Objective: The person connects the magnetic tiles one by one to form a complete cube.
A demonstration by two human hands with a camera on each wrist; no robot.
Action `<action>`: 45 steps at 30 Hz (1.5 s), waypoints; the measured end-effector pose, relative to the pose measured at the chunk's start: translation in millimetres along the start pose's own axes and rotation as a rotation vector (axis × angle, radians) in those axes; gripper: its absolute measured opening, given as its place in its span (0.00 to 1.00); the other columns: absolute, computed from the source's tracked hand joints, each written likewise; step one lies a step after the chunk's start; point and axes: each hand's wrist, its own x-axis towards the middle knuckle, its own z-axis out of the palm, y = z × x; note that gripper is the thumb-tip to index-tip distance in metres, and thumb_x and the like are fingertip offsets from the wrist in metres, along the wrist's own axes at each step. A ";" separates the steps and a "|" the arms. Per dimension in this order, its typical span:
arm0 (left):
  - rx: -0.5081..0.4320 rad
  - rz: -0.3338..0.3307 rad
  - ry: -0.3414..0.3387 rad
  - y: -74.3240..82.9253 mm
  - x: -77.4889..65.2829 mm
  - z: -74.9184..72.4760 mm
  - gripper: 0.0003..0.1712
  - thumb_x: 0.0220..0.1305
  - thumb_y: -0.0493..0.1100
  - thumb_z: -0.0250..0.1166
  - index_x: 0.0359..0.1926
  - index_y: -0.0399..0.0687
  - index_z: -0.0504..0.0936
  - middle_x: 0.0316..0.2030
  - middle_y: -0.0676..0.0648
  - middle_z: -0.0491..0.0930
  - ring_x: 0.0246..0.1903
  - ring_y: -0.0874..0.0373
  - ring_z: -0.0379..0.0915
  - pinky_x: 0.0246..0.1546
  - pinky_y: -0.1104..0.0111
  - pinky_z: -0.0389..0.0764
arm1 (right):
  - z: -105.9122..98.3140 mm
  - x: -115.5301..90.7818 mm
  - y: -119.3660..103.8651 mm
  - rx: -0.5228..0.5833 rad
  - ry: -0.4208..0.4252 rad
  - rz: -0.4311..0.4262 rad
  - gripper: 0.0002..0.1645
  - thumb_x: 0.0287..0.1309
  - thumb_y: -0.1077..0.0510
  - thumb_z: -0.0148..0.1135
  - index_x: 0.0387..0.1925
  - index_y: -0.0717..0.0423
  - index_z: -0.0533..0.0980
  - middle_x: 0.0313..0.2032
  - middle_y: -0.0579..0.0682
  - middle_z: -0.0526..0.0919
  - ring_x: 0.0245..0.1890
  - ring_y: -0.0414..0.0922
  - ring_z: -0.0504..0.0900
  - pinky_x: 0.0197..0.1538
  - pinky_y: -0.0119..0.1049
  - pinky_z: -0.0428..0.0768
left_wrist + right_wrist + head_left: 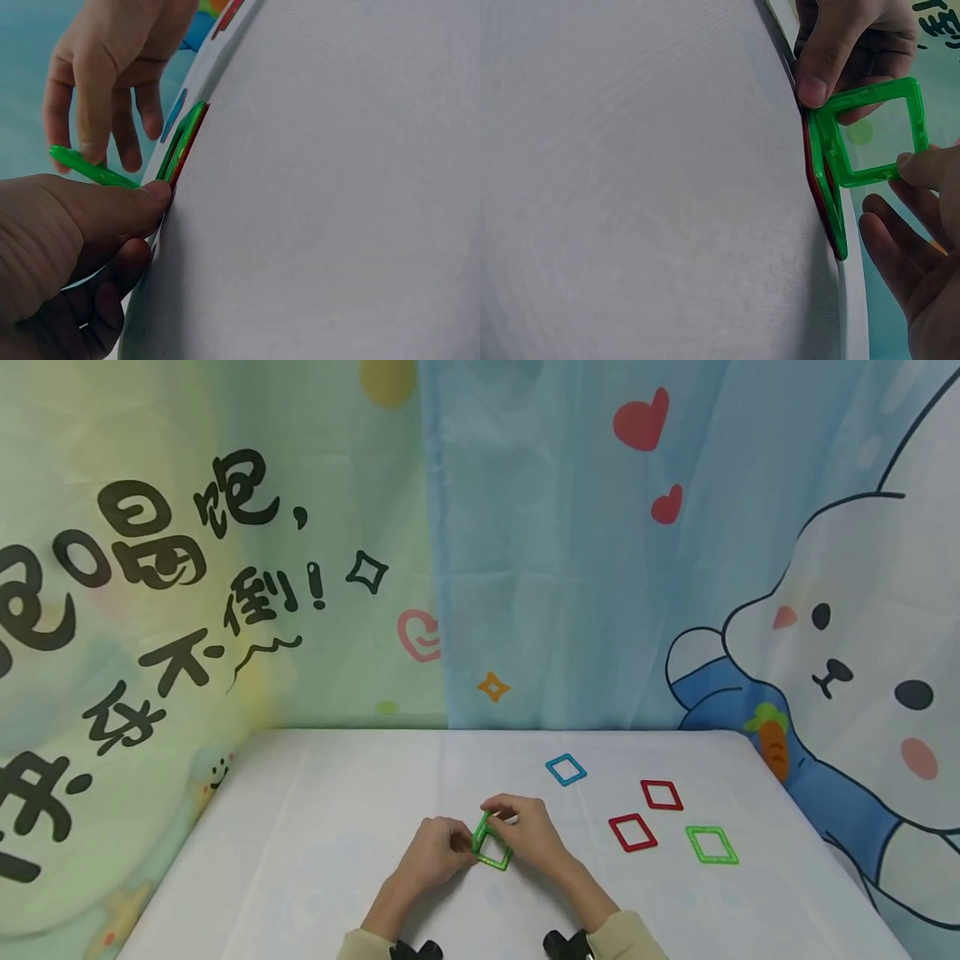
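Note:
Two square green magnetic tile frames meet at an edge in front of me. One green tile (820, 169) lies low over the table, and a red edge (815, 184) shows directly along its underside. The second green tile (918, 112) stands up from it at a steep angle. My left hand (437, 853) pinches the corner where the two tiles meet, thumb on top. With thumb and finger, my right hand (534, 833) grips the raised tile near its free corner; its other fingers are spread in the right wrist view.
Right of my hands, two red tiles (632, 832) (662, 795) and another green tile (712, 845) lie flat on the white table (300, 827). Farther back is a blue tile (566, 769). A printed curtain (540, 568) hangs behind the table's far edge.

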 end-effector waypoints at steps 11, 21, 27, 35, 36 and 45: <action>-0.015 -0.009 -0.004 4.1 -5.0 5.0 0.10 0.46 0.33 0.77 0.25 0.48 0.83 0.18 0.60 0.76 0.19 0.67 0.71 0.22 0.73 0.73 | -2.9 -2.5 -1.1 0.016 -0.060 -0.006 0.13 0.58 0.70 0.64 0.46 0.60 0.81 0.41 0.48 0.86 0.37 0.42 0.84 0.40 0.35 0.79; -0.014 -0.007 -0.001 5.2 -1.9 6.8 0.09 0.46 0.33 0.77 0.25 0.47 0.83 0.18 0.60 0.77 0.19 0.68 0.72 0.23 0.73 0.74 | -8.9 -1.6 0.4 -0.004 -0.079 -0.009 0.15 0.58 0.70 0.64 0.47 0.58 0.81 0.40 0.49 0.86 0.37 0.45 0.83 0.39 0.36 0.80; -0.020 0.017 0.009 5.4 -0.6 6.1 0.10 0.45 0.33 0.77 0.24 0.47 0.83 0.19 0.59 0.77 0.20 0.68 0.72 0.23 0.73 0.74 | -19.3 -2.2 -0.7 -0.014 -0.037 0.058 0.13 0.58 0.68 0.65 0.46 0.58 0.81 0.39 0.48 0.86 0.36 0.44 0.83 0.41 0.39 0.79; -0.032 -0.010 0.003 6.7 -3.8 6.8 0.11 0.46 0.33 0.77 0.24 0.48 0.82 0.20 0.59 0.77 0.21 0.67 0.72 0.24 0.72 0.74 | -77.9 -16.7 -5.9 -0.356 0.044 0.286 0.14 0.59 0.58 0.67 0.47 0.55 0.81 0.38 0.49 0.84 0.34 0.46 0.79 0.37 0.42 0.78; -0.034 -0.016 0.001 7.3 -4.2 6.9 0.11 0.46 0.33 0.77 0.24 0.48 0.82 0.20 0.59 0.77 0.21 0.67 0.72 0.24 0.72 0.74 | -88.1 -20.9 -4.4 -0.405 0.059 0.315 0.16 0.59 0.57 0.67 0.48 0.56 0.81 0.38 0.51 0.84 0.35 0.48 0.80 0.38 0.45 0.78; -0.048 -0.040 -0.004 10.1 -7.7 8.1 0.09 0.48 0.35 0.76 0.27 0.49 0.83 0.21 0.60 0.76 0.22 0.66 0.71 0.25 0.72 0.74 | -149.3 -67.9 27.5 -0.500 0.093 0.550 0.30 0.56 0.49 0.66 0.51 0.69 0.75 0.43 0.67 0.80 0.41 0.61 0.79 0.39 0.56 0.77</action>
